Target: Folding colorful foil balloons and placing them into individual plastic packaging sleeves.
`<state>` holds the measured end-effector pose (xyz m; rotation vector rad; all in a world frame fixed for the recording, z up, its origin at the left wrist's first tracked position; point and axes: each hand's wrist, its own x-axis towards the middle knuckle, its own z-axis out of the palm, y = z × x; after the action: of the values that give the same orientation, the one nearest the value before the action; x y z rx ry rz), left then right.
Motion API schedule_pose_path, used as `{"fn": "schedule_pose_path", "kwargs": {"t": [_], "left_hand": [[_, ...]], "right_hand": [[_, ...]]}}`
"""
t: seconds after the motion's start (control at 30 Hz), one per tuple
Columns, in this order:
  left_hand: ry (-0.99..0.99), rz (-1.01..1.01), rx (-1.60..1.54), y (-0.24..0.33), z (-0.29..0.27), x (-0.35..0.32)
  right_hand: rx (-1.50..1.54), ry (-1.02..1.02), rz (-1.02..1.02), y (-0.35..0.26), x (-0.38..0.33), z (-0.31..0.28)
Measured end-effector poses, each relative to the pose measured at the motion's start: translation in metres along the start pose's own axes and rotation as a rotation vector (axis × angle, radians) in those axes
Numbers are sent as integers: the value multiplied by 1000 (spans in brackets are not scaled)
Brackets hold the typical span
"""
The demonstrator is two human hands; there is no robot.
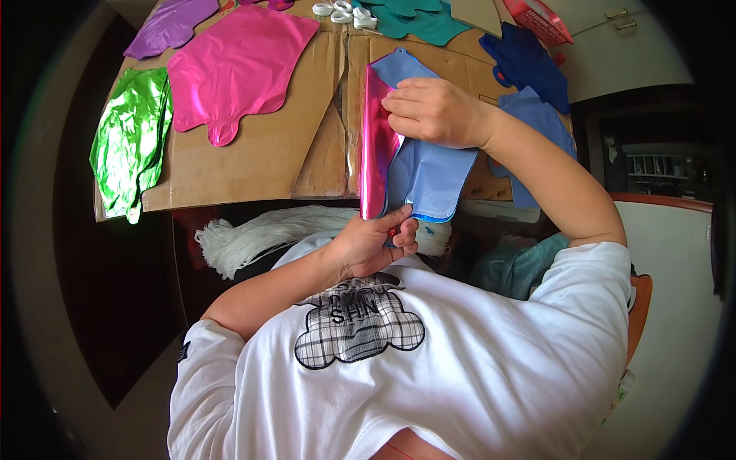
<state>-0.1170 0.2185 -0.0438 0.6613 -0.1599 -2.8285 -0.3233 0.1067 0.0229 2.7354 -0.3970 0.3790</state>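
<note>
A flat, uninflated foil balloon [435, 175], pale blue with a shiny pink strip [375, 169] folded along its left side, hangs over the cardboard's near edge. I cannot tell whether the pink and blue are one balloon or two layered ones. My left hand [374, 244] pinches its lower edge between thumb and fingers. Higher up, my right hand [438, 113] lies across it, fingers curled closed at the pink part's edge; the fingertips are partly hidden.
On the cardboard tabletop [245, 172] lie flat foil balloons: green [130, 142], large pink [234, 65], purple [170, 27], teal [414, 21], dark blue [527, 65] and pale blue [540, 126]. Small white ribbon rolls [343, 14] sit far back. White strands [257, 236] bunch below the near edge.
</note>
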Motion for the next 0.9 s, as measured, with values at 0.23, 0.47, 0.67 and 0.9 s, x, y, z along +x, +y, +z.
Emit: {"fn": "schedule_pose_path", "kwargs": {"t": [0.23, 0.47, 0.67, 0.9], "left_hand": [[-9, -7, 78, 6, 1, -10], [-129, -82, 1676, 109, 40, -84], [-189, 1153, 2278, 154, 30, -22], [-204, 1124, 2358, 157, 8, 8]], "right_hand": [[51, -27, 10, 1, -1, 1], [120, -186, 56, -1, -12, -3], [142, -124, 19, 1, -4, 3], [53, -122, 71, -2, -12, 2]]}}
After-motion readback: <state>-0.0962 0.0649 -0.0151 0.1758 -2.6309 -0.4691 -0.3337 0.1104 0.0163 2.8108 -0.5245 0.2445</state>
